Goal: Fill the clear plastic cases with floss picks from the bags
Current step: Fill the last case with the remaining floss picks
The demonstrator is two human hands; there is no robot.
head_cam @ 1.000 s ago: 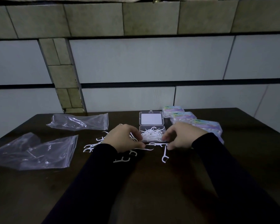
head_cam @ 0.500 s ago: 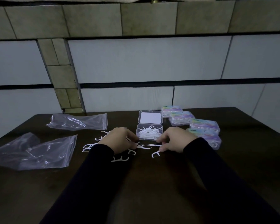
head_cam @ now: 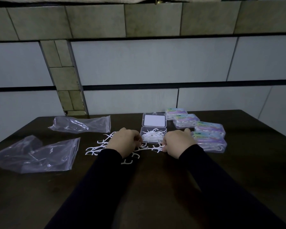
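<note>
Both hands have drawn back from the open case (head_cam: 153,135) to the loose floss picks (head_cam: 99,147) on the worktop (head_cam: 155,187). Left hand (head_cam: 125,143) and right hand (head_cam: 177,143) each pinch picks with curled fingers. Next, I judge: lift them into the half-filled case.

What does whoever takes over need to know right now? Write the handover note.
Left hand: fingers curled on loose floss picks on the table.
Right hand: pinching a pick just in front of the open case.
Open case: partly filled, lid folded back.
Done: closed filled cases stacked to the right.
Bags: two on the left, nearly empty.
Left: drop in the gathered picks, collect the scattered ones, close the case.
</note>
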